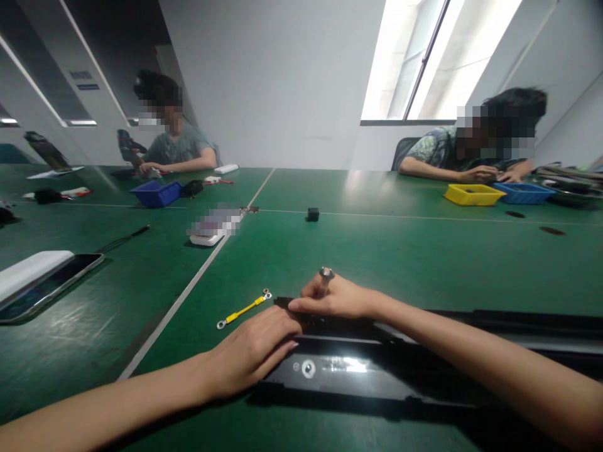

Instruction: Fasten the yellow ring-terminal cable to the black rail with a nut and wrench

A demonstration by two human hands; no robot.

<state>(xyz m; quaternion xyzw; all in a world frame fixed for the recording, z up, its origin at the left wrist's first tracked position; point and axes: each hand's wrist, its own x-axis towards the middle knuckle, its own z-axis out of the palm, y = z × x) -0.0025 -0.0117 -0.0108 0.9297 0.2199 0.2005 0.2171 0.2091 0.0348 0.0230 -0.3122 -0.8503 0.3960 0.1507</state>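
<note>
A long black panel (377,380) with raised edges and a glossy channel lies in front of me, reaching off to the right. My left hand (257,342) is closed over its left end, the thumb along the near side and the fingertips partly hidden. In my right hand (342,298), closed just above that same end, is a wrench (326,274) whose silver jaw sticks up past the fingers. Its lower end and whatever it touches are hidden. A short yellow cable (245,311) with ring lugs at both ends lies on the table just beyond my left hand.
A small black cube (313,215) sits farther out on the green table (400,251). Left are a phone (51,289), a white device (207,238) and a blue bin (156,193). Two people work across the table, the right one by yellow (473,196) and blue bins.
</note>
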